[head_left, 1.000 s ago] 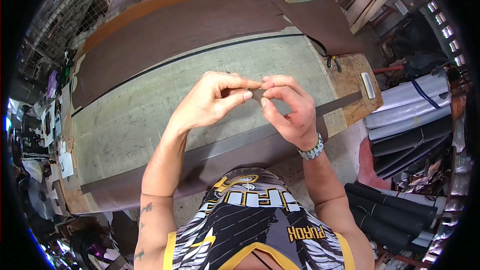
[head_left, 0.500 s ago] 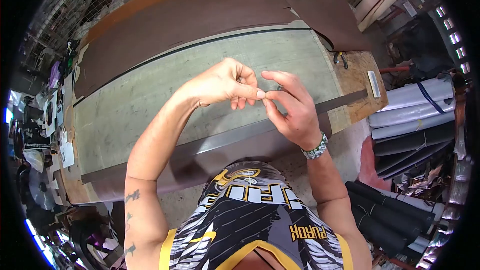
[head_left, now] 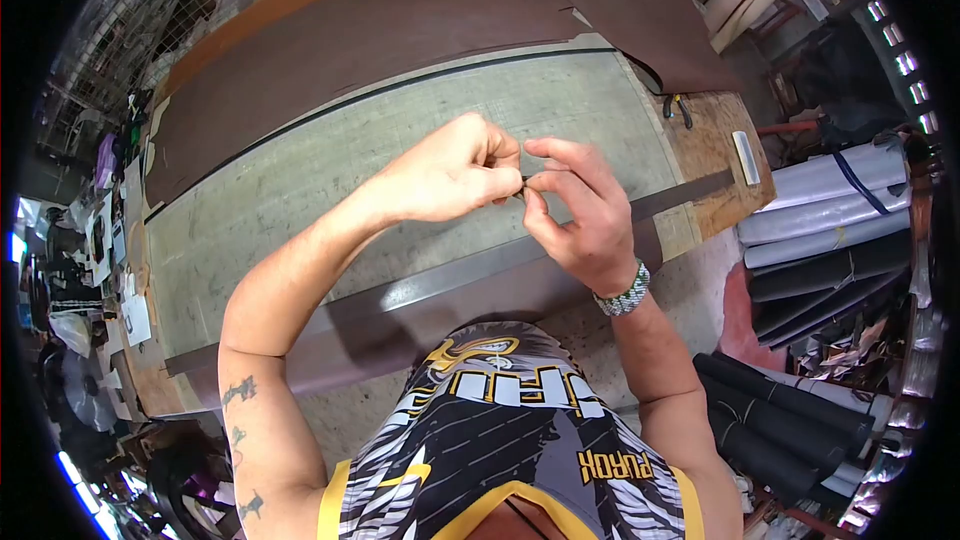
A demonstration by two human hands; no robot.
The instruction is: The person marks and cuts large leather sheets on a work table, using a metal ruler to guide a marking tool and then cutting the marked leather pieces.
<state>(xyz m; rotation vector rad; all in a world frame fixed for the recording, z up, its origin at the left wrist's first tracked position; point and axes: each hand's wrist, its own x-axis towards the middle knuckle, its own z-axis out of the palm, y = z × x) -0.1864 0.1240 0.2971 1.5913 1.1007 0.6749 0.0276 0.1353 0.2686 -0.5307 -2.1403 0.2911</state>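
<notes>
Over the grey cutting surface (head_left: 330, 190) of the table, both of my hands meet at the fingertips. My left hand (head_left: 465, 172) is closed, its fingers curled and its thumb pressed in. Facing it, my right hand (head_left: 585, 202) pinches with thumb and index finger, the other fingers loosely bent. Between the fingertips a tiny dark thing (head_left: 522, 185) shows, too small and covered to name. Beneath the hands, a long flat dark strip (head_left: 480, 265), shiny in part, runs along the table's near edge.
Large brown leather-like sheets (head_left: 360, 30) lie across the far side. Pliers (head_left: 682, 110) and a pale flat bar (head_left: 746, 157) rest on the wooden right end (head_left: 715, 140). Rolls of material (head_left: 830, 200) are stacked right of the table. Papers (head_left: 134, 318) lie at the left.
My left hand has turned and curled tighter, with its elbow moved outward to the left. The tiny dark thing now shows between the fingertips. My right hand has shifted slightly left.
</notes>
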